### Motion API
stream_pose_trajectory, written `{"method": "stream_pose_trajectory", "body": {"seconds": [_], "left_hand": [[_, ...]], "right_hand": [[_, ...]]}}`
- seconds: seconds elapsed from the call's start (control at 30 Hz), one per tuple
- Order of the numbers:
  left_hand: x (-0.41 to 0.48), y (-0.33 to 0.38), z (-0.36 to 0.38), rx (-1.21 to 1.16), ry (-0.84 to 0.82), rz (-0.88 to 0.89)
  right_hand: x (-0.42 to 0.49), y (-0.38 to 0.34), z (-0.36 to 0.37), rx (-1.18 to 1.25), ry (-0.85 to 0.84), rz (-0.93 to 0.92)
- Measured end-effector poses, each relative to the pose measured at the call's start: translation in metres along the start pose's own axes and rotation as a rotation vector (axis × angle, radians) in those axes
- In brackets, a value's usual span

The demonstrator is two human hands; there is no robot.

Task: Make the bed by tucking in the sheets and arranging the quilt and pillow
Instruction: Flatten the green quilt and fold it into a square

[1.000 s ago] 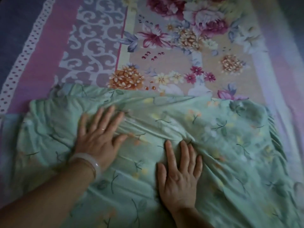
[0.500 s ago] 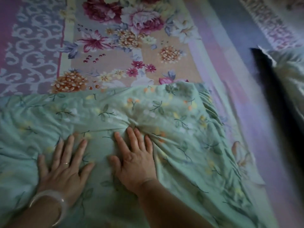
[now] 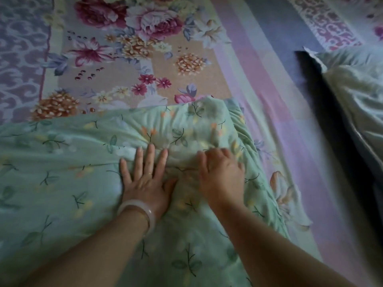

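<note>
A pale green quilt [image 3: 62, 166] with a leaf print lies folded across the near part of the bed. Its far edge and right corner rest on the flowered bed sheet [image 3: 128, 65]. My left hand [image 3: 147, 179], with a white bangle at the wrist, presses flat on the quilt, fingers spread. Just to its right, my right hand [image 3: 221, 172] rests palm down near the quilt's right corner, slightly blurred, fingers bent over the cloth. A light green pillow [image 3: 356, 96] lies at the right edge.
The sheet has pink, lilac and blue stripes [image 3: 267, 65] running along its right side. A dark shadowed gap [image 3: 335, 125] lies between the striped sheet and the pillow. A purple scroll-patterned border [image 3: 18, 59] runs along the left.
Both hands have slid to the right across the quilt toward its right corner. The view has swung right, bringing the pillow and dark gap further into sight.
</note>
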State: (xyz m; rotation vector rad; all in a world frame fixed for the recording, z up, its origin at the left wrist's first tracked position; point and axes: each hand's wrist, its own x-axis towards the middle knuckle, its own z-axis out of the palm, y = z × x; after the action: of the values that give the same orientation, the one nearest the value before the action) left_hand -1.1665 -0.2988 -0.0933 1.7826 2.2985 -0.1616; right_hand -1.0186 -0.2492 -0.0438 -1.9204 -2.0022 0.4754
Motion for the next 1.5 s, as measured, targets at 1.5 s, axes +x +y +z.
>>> {"method": "stream_pose_trajectory", "body": {"seconds": [1.5], "left_hand": [[0.003,-0.008,0.01,-0.022,-0.01,0.106]], "right_hand": [[0.169,0.013,-0.021,-0.293,-0.313,0.06]]}}
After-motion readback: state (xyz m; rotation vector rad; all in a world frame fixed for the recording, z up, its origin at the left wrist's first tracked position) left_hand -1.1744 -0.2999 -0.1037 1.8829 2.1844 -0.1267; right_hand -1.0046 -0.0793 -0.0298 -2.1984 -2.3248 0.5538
